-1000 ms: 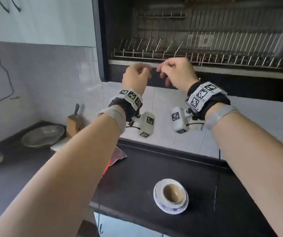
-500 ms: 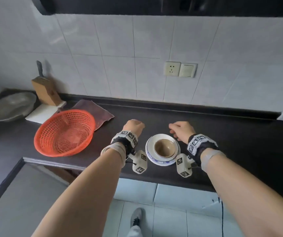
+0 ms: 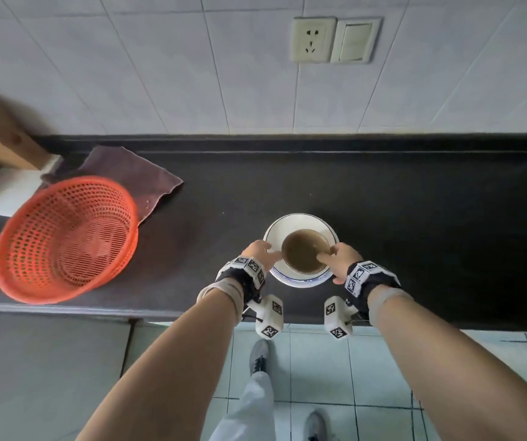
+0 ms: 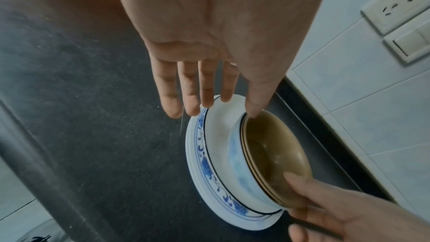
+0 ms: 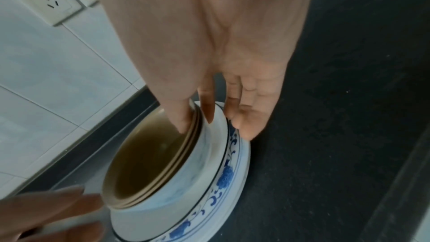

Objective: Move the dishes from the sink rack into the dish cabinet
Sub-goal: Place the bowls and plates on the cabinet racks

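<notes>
A stack of brown-glazed bowls (image 3: 303,254) sits in white plates with a blue pattern (image 3: 300,219) on the black counter. My left hand (image 3: 260,253) is at the stack's left side. In the left wrist view my left hand (image 4: 221,109) has straight fingers over the plate rim (image 4: 197,146) and its thumb tip touches the bowls' (image 4: 267,146) rim. My right hand (image 3: 340,259) is at the right side. In the right wrist view my right hand (image 5: 200,122) has its thumb inside the bowls (image 5: 149,163) and a finger outside the wall, pinching it above the plates (image 5: 232,163).
An orange mesh basket (image 3: 65,237) stands at the left on a purple cloth (image 3: 141,179), with a wooden knife block (image 3: 4,138) behind it. A wall socket (image 3: 313,38) is above the counter. The counter's front edge (image 3: 160,315) runs just under my wrists.
The view has dropped from the cabinet's wire rack to the counter. Both hands came down from the cabinet and closed in on the dish stack, the right now pinching the bowls.
</notes>
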`<state>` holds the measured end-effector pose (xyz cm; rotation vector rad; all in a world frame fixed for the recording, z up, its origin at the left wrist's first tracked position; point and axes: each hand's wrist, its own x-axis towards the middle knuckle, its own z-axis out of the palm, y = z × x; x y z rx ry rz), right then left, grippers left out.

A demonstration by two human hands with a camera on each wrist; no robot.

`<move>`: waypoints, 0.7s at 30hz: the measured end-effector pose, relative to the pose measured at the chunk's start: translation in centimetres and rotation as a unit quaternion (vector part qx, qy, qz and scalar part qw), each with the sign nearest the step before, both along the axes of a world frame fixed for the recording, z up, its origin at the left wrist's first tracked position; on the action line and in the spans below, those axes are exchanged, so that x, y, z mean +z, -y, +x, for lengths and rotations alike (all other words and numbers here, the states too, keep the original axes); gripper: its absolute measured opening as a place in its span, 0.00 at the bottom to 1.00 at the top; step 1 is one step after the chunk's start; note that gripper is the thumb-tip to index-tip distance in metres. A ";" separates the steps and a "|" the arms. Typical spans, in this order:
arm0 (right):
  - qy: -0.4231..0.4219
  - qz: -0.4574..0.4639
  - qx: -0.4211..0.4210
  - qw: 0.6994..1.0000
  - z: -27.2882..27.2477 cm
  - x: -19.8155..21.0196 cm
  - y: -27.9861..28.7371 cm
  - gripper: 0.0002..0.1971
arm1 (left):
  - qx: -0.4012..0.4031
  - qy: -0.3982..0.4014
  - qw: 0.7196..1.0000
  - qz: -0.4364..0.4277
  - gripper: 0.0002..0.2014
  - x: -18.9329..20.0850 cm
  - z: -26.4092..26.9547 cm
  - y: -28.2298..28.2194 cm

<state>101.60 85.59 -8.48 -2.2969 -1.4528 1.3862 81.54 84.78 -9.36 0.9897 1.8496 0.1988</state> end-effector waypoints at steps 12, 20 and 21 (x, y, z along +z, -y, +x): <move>-0.074 -0.020 -0.045 0.996 0.4 0.5 -1.2 0.10 | 0.046 0.168 0.984 -0.022 0.29 1.4 2.2 -1.0; -0.163 0.004 -0.012 0.986 0.9 5.4 0.4 0.17 | 0.096 0.268 0.958 0.020 0.31 6.2 2.4 0.4; -0.155 0.035 -0.003 0.987 0.8 6.4 0.7 0.17 | 0.096 0.272 0.957 0.037 0.31 7.1 2.5 0.8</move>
